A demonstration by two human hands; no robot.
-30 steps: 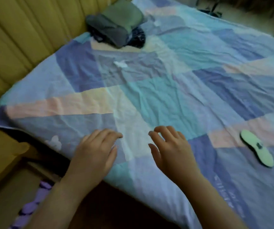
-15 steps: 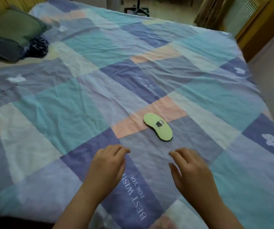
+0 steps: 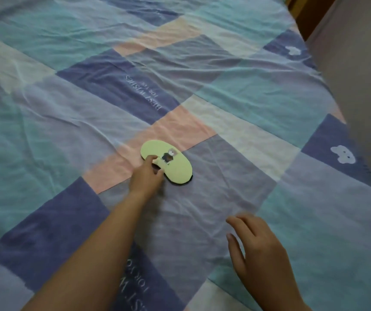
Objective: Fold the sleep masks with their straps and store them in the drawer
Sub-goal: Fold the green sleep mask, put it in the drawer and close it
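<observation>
Pickup step: left hand (image 3: 146, 177) reaching, fingers closing on near edge of sleep mask (image 3: 175, 164), grip not yet firm. Right hand (image 3: 256, 245) hovering open, empty. Next: lifting, folding.

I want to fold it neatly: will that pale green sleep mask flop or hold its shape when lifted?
The sleep mask looks thin and lies flat, so it is probably light and bends easily. The left hand touches its near edge; on the wrinkled bedsheet it likely won't slide far.

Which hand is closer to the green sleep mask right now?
Left. The left hand has its fingers on the near edge of the green sleep mask. The right hand is apart from it, hovering open over the bedspread, nearer the person.
</observation>
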